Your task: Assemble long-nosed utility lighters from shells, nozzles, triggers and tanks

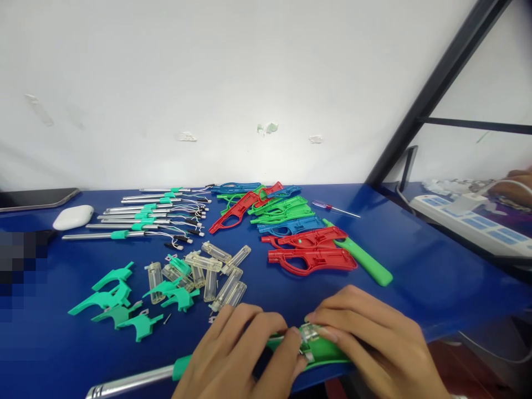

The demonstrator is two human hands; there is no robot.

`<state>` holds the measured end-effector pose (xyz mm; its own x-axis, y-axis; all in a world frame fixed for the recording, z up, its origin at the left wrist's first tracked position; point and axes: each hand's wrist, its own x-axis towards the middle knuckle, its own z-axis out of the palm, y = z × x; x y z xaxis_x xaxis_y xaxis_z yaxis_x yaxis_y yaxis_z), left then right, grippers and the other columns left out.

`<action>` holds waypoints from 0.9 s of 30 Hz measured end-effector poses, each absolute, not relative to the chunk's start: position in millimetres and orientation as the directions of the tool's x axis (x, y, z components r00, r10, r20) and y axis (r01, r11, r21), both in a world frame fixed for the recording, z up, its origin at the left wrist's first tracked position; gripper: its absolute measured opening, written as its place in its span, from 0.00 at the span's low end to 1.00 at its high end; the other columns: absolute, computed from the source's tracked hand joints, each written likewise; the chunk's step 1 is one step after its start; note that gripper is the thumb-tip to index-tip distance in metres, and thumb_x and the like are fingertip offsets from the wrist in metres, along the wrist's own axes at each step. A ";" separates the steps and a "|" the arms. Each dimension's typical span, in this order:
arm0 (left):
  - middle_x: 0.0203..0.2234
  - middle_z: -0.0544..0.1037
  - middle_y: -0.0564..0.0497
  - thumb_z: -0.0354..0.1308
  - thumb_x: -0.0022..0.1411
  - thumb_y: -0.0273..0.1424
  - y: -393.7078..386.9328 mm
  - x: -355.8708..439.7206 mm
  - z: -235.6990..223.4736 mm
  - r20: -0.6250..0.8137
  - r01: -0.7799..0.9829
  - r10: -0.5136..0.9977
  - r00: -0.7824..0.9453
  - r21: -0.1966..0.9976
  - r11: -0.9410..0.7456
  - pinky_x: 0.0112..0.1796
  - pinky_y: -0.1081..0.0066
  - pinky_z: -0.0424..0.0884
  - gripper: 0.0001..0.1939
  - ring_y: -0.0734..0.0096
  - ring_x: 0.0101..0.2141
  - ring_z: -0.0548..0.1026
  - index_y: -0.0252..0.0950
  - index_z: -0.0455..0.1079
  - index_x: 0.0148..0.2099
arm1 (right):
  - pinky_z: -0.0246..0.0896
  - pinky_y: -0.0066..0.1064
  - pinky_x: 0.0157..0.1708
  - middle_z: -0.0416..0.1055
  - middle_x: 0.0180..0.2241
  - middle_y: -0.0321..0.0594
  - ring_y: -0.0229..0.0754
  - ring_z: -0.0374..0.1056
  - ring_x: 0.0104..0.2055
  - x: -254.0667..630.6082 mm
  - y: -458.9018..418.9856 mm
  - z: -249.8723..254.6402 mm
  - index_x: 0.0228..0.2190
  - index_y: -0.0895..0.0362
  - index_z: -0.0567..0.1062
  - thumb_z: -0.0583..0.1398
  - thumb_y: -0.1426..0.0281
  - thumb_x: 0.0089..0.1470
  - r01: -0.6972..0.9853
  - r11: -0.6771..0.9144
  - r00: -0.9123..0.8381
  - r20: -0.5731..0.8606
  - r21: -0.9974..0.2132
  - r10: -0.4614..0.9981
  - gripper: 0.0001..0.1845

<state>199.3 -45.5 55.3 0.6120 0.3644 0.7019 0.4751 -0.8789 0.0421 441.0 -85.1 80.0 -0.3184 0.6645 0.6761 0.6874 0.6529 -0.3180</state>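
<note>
My left hand is closed around the front of a green lighter casing half at the table's near edge. A silver metal tube with a teal collar sticks out to the left from under that hand. My right hand is closed on the casing's handle end, its thumb and fingertips at a clear fuel tank that sits in the shell. Both hands' fingertips meet near the tank and hide much of the casing's inside. Teal triggers and loose clear fuel tanks lie just beyond my left hand.
Wired metal tubes lie in a row at left, near a white case. Red casing halves, with green and blue ones, are piled mid-table beside a screwdriver. A power strip and a person's hand are at right.
</note>
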 end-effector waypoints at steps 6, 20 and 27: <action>0.43 0.85 0.55 0.51 0.86 0.27 -45.0 195.2 43.9 0.658 0.455 0.390 0.644 0.080 -0.887 0.48 0.61 0.74 0.15 0.65 0.42 0.80 0.41 0.81 0.52 | 0.80 0.21 0.36 0.86 0.34 0.36 0.35 0.82 0.32 439.3 -84.6 76.8 0.42 0.56 0.84 0.60 0.68 0.79 0.670 0.648 -0.261 0.702 -0.362 0.663 0.13; 0.43 0.83 0.51 0.50 0.84 0.25 -45.9 199.6 43.4 0.618 0.418 0.446 0.647 0.201 -0.886 0.50 0.60 0.79 0.14 0.61 0.43 0.80 0.39 0.78 0.54 | 0.78 0.19 0.38 0.85 0.34 0.36 0.33 0.81 0.34 441.0 -85.9 69.2 0.41 0.56 0.84 0.62 0.69 0.78 0.652 0.644 -0.223 0.711 -0.400 0.667 0.12; 0.42 0.83 0.50 0.52 0.85 0.29 -46.5 199.9 38.6 0.581 0.402 0.476 0.660 0.262 -0.877 0.49 0.58 0.79 0.12 0.59 0.43 0.79 0.40 0.78 0.51 | 0.77 0.18 0.40 0.85 0.34 0.35 0.32 0.82 0.34 443.0 -87.3 68.5 0.41 0.56 0.84 0.61 0.69 0.79 0.657 0.648 -0.236 0.711 -0.386 0.662 0.12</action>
<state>199.9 -46.5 38.6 0.6602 0.4762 0.5809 0.4024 -0.8772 0.2617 443.0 -87.3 68.5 -0.2356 0.6624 0.7111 0.6569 0.6478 -0.3858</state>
